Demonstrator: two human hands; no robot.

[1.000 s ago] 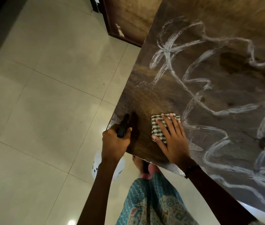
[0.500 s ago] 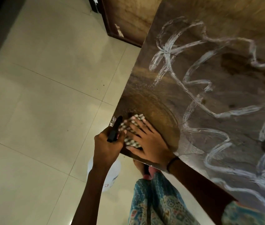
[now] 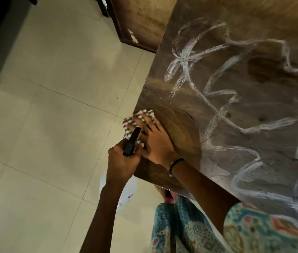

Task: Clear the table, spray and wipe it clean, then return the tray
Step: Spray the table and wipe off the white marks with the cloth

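A dark wooden table point(image 3: 226, 125) fills the right side, streaked with white foamy lines of cleaner point(image 3: 215, 92). My right hand point(image 3: 151, 136) lies flat with spread fingers on a checked cloth point(image 3: 132, 123), pressing it at the table's left edge near the front corner. My left hand point(image 3: 121, 162) grips a spray bottle by its black trigger head point(image 3: 131, 142), just off the table's edge. The bottle's white body point(image 3: 126, 190) hangs below my hand, mostly hidden by my wrist. A wiped, darker arc shows beside the cloth.
Pale floor tiles point(image 3: 49, 125) spread to the left. A brown wooden panel with a dark frame point(image 3: 140, 24) stands behind the table's far left corner. My patterned teal clothing point(image 3: 190, 229) and a foot are at the bottom, under the table's front corner.
My right hand slid the cloth leftward from inside the table to its left edge, leaving a wiped arc. My left hand with the bottle stayed beside the corner.
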